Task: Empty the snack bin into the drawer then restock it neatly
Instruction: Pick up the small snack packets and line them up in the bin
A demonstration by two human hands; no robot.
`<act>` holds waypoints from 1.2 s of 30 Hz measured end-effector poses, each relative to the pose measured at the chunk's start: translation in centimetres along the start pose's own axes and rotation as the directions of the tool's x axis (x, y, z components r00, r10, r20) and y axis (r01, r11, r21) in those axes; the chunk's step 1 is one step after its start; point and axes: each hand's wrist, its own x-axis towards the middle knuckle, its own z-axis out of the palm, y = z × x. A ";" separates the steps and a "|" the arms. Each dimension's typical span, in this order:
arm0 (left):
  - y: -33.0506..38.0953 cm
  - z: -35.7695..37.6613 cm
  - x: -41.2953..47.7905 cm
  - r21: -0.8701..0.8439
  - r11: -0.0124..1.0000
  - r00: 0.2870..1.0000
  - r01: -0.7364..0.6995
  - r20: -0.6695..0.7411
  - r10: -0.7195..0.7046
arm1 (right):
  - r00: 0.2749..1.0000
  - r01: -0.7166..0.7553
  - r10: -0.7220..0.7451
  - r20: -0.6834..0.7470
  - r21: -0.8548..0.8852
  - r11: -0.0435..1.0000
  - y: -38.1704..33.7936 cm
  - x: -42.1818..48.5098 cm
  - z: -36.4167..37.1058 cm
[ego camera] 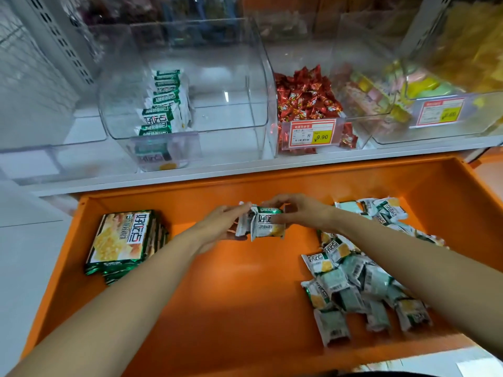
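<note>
your left hand (217, 227) and right hand (299, 213) grip a bunch of packets (265, 224) over the middle of the drawer (231, 300). a pile (359, 281) lies in its right side; the bin (253, 63) behind it holds one row (163, 102).

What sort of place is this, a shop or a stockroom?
Most likely a shop's loose-snack aisle: clear bins of wrapped snacks, price tags clipped to two fronts, and an orange drawer below with packets, some held by the left hand and right hand.
</note>
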 end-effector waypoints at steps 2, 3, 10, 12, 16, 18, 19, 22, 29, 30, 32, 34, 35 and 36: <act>0.1 0.4 -0.3 -0.012 1.000 0.999 -0.011 0.052 0.012 | 0.998 0.026 -0.026 -0.052 -0.005 1.000 0.2 0.3 0.4; 0.1 0.6 -0.2 -0.020 1.000 0.997 -0.024 0.071 0.026 | 0.997 0.033 -0.031 -0.076 0.024 0.999 0.4 0.4 0.5; -0.6 2.2 2.2 0.157 0.985 0.998 -0.068 -0.007 0.070 | 0.993 0.019 0.003 -0.120 0.179 0.984 2.8 0.8 -0.2; -1.8 2.3 3.2 0.165 0.985 0.999 -0.040 -0.020 0.044 | 0.988 -0.056 0.077 -0.134 0.156 0.986 5.4 0.8 -1.4; -4.7 2.2 5.0 0.150 0.988 0.999 0.037 -0.001 -0.037 | 0.963 -0.267 0.259 -0.078 -0.425 0.865 14.0 0.5 -2.9; -5.9 2.2 5.8 0.133 0.989 0.998 0.061 0.019 -0.064 | 0.935 -0.266 0.353 -0.012 -0.684 0.680 17.3 0.3 -2.2; -6.4 2.1 6.2 0.136 0.988 0.997 0.071 0.026 -0.075 | 0.927 -0.243 0.376 -0.001 -0.764 0.597 18.3 0.5 -1.7; -7.5 1.9 7.1 0.161 0.982 0.995 0.096 0.007 -0.098 | 0.931 -0.127 0.366 0.013 -0.926 0.356 19.3 1.2 -0.5; -6.7 0.3 6.5 0.149 0.987 0.998 0.067 -0.012 -0.066 | 0.958 -0.253 0.284 0.030 -0.370 0.894 13.0 1.1 -1.8; -6.2 -0.1 5.9 0.155 0.987 0.999 0.050 -0.020 -0.048 | 0.968 -0.227 0.247 0.033 -0.290 0.930 11.0 0.8 -2.0; -5.0 -1.0 4.4 0.161 0.987 0.999 0.017 -0.045 -0.010 | 0.985 -0.130 0.155 0.073 -0.272 0.954 6.9 0.0 -2.0; -3.4 -2.1 2.2 0.171 0.985 0.997 -0.020 -0.073 0.033 | 0.992 -0.050 0.079 0.100 -0.262 0.964 2.9 -1.0 -1.8; -2.5 -2.7 0.9 0.188 0.981 0.994 -0.045 -0.088 0.062 | 0.995 -0.015 0.040 0.096 -0.247 0.969 1.0 -1.5 -1.8; -1.4 -3.2 -0.7 0.214 0.974 0.990 -0.077 -0.101 0.100 | 0.997 0.025 -0.007 0.081 -0.229 0.973 -1.0 -2.1 -1.7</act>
